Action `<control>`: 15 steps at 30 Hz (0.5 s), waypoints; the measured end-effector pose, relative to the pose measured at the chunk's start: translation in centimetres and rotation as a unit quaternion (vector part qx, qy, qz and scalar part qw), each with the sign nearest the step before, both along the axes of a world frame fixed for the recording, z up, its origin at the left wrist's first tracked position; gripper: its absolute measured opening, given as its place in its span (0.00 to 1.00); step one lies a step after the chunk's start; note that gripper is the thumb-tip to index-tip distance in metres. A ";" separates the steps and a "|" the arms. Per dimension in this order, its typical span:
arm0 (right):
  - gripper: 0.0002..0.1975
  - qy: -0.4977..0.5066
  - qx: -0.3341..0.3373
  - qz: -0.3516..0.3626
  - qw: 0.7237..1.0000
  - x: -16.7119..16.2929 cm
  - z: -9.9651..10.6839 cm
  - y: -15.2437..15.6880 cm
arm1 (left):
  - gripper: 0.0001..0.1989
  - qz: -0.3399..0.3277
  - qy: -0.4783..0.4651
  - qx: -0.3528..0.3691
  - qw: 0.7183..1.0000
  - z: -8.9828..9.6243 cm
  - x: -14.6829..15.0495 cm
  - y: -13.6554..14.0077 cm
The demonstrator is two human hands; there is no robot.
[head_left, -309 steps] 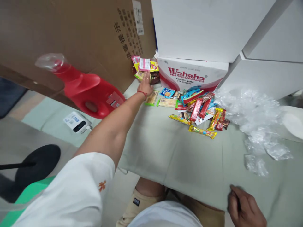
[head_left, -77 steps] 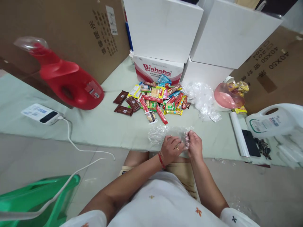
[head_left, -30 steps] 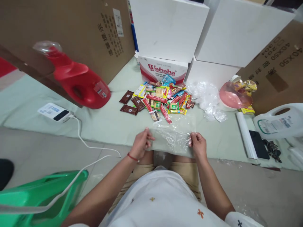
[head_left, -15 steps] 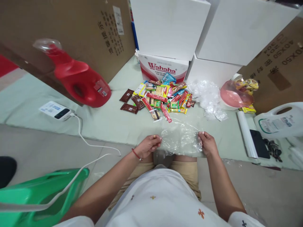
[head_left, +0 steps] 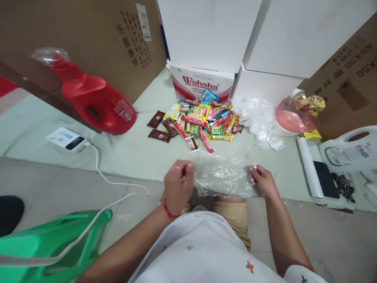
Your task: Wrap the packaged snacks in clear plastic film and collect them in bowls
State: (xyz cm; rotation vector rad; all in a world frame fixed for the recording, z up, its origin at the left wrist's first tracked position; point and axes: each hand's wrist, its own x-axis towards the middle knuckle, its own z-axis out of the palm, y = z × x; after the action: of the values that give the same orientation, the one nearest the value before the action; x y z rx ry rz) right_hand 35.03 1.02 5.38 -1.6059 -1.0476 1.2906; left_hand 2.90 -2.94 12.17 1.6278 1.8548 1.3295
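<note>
A clear plastic bag (head_left: 222, 175) is stretched between my two hands at the table's front edge. My left hand (head_left: 179, 182) is closed at the bag's left side, knuckles turned up and slightly blurred. On the other side, my right hand (head_left: 263, 180) pinches the bag's right edge between thumb and fingers. Just beyond the bag lies a pile of wrapped snacks (head_left: 196, 121), with red, yellow, green and blue packets. Several dark brown packets (head_left: 159, 135) lie at its left. Right of the pile is a heap of crumpled clear plastic bags (head_left: 257, 120).
White cartons, one a Wahaba-marked box (head_left: 203, 83), stand behind the snacks. A red jug (head_left: 100, 104) is at left, near a white device (head_left: 67, 139) with a cable. At right are a pink-topped tub (head_left: 294, 118), a white roll (head_left: 309, 167) and a white jug (head_left: 350, 149). A green stool (head_left: 53, 239) stands below.
My left hand has turned over, knuckles up, and shifted slightly left. The bag is spread wider and lower between the hands. My right hand keeps its pinch, a little further right.
</note>
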 end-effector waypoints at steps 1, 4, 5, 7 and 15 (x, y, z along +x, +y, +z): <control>0.25 -0.004 0.004 0.008 1.000 -0.2 0.1 -0.2 | 0.16 -0.054 0.035 0.029 0.998 0.2 1.5 0.0; 0.25 -0.015 0.005 0.033 0.999 -0.3 0.3 -0.6 | 0.15 -0.196 0.158 0.035 0.967 -2.1 4.9 1.3; 0.25 -0.018 0.002 0.037 0.999 -0.1 0.3 -0.7 | 0.16 -0.214 0.202 0.008 0.956 -3.4 5.4 2.1; 0.27 -0.026 -0.007 0.032 0.999 0.9 0.0 -0.7 | 0.19 -0.208 0.272 -0.060 0.938 -6.4 5.5 3.7; 0.18 -0.385 0.133 -0.102 0.907 3.9 0.7 -0.6 | 0.29 -0.194 0.377 -0.121 0.898 -10.0 3.5 4.9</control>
State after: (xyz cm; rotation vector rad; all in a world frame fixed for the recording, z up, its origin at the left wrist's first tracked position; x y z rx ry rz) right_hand 38.94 0.47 6.10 -1.9813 -1.3904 0.3176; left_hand 6.44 1.97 2.19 2.4015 1.7935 0.2788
